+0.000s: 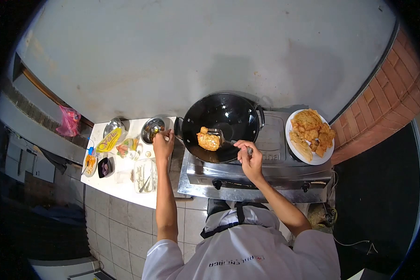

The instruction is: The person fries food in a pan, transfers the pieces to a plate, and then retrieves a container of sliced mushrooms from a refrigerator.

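My right hand [249,161] is closed around the handle of a metal spatula [227,141] reaching into the black wok [221,105]. On the spatula's blade rests a golden-brown fried piece that looks like egg [208,142], inside the wok near its left side. My left hand [163,145] is at the right edge of a small steel bowl [148,127], left of the wok. Its fingers are bent together over the bowl's edge; what they pinch is too small to make out. Dark and yellowish bits show in the bowl.
A white plate [329,154] of fried food sits on the right of the steel gas stove [261,179]. The white table [121,191] carries another steel bowl [114,125], a yellow packet [108,140], a clear container [145,175] and a small black dish [106,166]. A brick pillar [378,100] stands at right.
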`<action>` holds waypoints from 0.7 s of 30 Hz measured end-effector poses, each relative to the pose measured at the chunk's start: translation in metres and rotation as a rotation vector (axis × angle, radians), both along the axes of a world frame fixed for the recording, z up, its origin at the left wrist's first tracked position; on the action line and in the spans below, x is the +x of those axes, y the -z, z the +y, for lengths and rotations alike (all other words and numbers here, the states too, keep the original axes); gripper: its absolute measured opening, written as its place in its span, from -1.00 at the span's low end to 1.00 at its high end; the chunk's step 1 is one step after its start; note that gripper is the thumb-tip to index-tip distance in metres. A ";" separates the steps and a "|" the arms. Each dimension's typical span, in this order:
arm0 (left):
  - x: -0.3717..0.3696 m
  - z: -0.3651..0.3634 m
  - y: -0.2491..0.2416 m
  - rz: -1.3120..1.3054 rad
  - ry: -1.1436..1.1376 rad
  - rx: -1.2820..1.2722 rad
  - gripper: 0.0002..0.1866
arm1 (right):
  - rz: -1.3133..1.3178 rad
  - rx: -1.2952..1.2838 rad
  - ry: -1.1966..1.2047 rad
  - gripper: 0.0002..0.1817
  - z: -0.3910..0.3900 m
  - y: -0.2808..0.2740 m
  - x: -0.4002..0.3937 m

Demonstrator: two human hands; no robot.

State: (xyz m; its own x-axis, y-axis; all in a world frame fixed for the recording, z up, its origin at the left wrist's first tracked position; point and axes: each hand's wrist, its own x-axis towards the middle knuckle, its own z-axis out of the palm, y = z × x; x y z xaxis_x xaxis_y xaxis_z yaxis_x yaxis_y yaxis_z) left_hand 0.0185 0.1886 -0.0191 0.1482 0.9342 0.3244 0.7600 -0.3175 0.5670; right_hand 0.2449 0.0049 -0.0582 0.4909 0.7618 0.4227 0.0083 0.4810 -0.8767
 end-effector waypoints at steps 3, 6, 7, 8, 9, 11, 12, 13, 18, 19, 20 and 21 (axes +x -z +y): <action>0.000 -0.003 -0.003 -0.018 0.004 0.020 -0.70 | 0.000 0.008 0.006 -0.90 -0.004 0.002 0.000; -0.004 -0.006 -0.003 -0.023 0.010 0.030 -0.70 | 0.035 0.004 0.018 -0.90 -0.009 0.002 -0.001; -0.005 -0.007 -0.003 -0.023 0.023 0.027 -0.66 | 0.052 -0.007 0.017 -0.90 -0.010 0.003 0.000; -0.005 -0.008 -0.002 -0.023 0.024 0.026 -0.66 | 0.068 -0.018 0.017 -0.90 -0.012 0.004 0.001; -0.005 -0.011 -0.005 -0.029 0.022 0.022 -0.65 | 0.068 -0.018 0.018 -0.90 -0.013 0.004 0.001; -0.006 -0.014 -0.005 -0.034 0.021 0.018 -0.65 | 0.086 -0.011 0.025 -0.90 -0.014 0.004 0.000; -0.006 -0.015 -0.004 -0.066 0.015 0.034 -0.68 | 0.087 -0.012 0.025 -0.90 -0.015 0.004 0.000; -0.007 -0.015 -0.003 -0.098 0.010 0.050 -0.72 | 0.087 -0.016 0.035 -0.90 -0.014 0.004 0.000; -0.010 -0.025 -0.006 -0.122 -0.012 0.047 -0.70 | 0.082 -0.025 0.059 -0.90 -0.014 0.006 -0.001; -0.011 -0.028 -0.006 -0.132 -0.012 0.080 -0.69 | 0.092 -0.018 0.064 -0.89 -0.013 0.007 -0.002; -0.013 -0.031 -0.005 -0.130 -0.013 0.079 -0.69 | 0.102 -0.011 0.070 -0.88 -0.013 0.007 -0.002; -0.014 -0.037 -0.005 -0.152 -0.019 0.082 -0.69 | 0.102 -0.012 0.069 -0.88 -0.013 0.007 -0.003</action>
